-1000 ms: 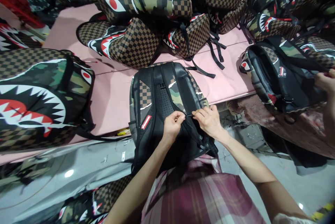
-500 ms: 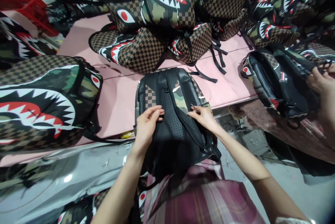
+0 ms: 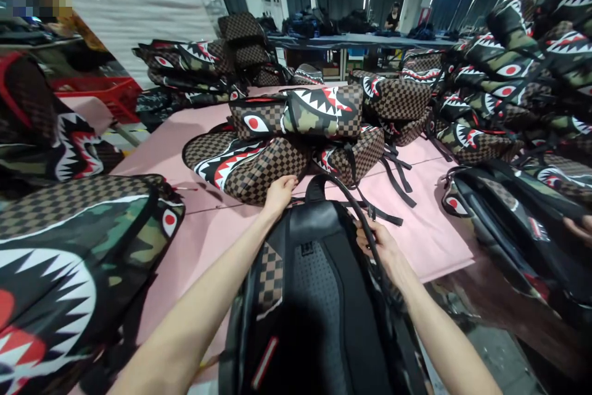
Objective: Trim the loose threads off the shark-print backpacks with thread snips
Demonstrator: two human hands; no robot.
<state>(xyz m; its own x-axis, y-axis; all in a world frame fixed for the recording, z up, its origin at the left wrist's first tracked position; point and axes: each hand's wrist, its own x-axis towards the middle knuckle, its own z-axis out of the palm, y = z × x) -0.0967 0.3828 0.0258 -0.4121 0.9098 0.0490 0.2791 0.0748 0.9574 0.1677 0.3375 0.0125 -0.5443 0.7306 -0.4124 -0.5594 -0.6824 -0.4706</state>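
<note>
A black backpack (image 3: 319,296) with brown checkered and camouflage parts stands in front of me, its padded back panel towards me. My left hand (image 3: 280,193) is closed at its top left edge; what the fingers pinch is too small to make out. On the right side, my right hand (image 3: 377,244) is wrapped round the backpack's black strap, which arches up over the top. Just behind the backpack lie checkered bags (image 3: 263,167) with shark-mouth prints on the pink table (image 3: 203,228).
A large shark-print backpack (image 3: 92,247) sits at the left. To the right, another person's hand (image 3: 578,227) touches a dark backpack (image 3: 518,228). Piles of bags (image 3: 499,74) stand at the back right, a red crate (image 3: 102,96) at the back left.
The view has tilted up, showing the room behind. The backpack looks closer and more upright. My hands have moved from its back panel to its upper edges, and the right one has taken a strap.
</note>
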